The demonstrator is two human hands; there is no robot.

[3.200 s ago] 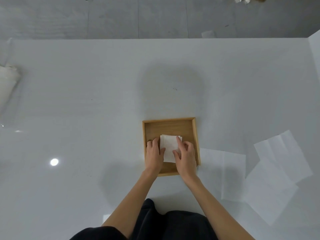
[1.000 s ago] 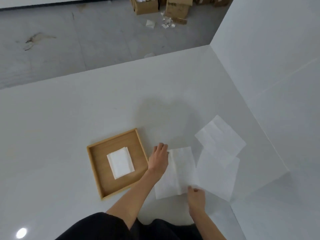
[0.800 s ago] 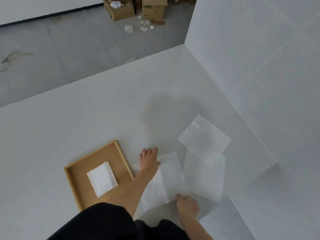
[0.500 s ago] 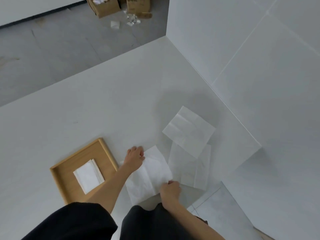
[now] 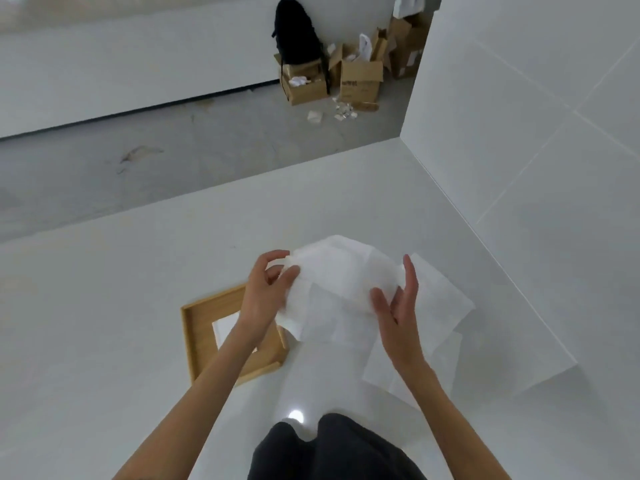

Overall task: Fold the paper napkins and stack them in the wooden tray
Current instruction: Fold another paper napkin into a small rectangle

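An unfolded white paper napkin (image 5: 339, 285) hangs in the air above the white table, sagging between my hands. My left hand (image 5: 266, 292) pinches its left edge with thumb and fingertips. At its right edge is my right hand (image 5: 398, 303), thumb on the front and fingers behind. Below my left forearm the wooden tray (image 5: 192, 344) lies on the table, and a folded napkin (image 5: 225, 329) inside it is partly hidden by that arm. Two flat napkins (image 5: 446, 306) overlap on the table to the right.
A white tiled wall (image 5: 536, 150) bounds the table on the right. The table's far edge runs across the middle of the view. Cardboard boxes (image 5: 360, 81) and a black bag (image 5: 294, 32) sit on the grey floor beyond.
The napkin that lay flat under both hands is now lifted off the table and held between them. The view has tilted up and the tray sits closer to the centre.
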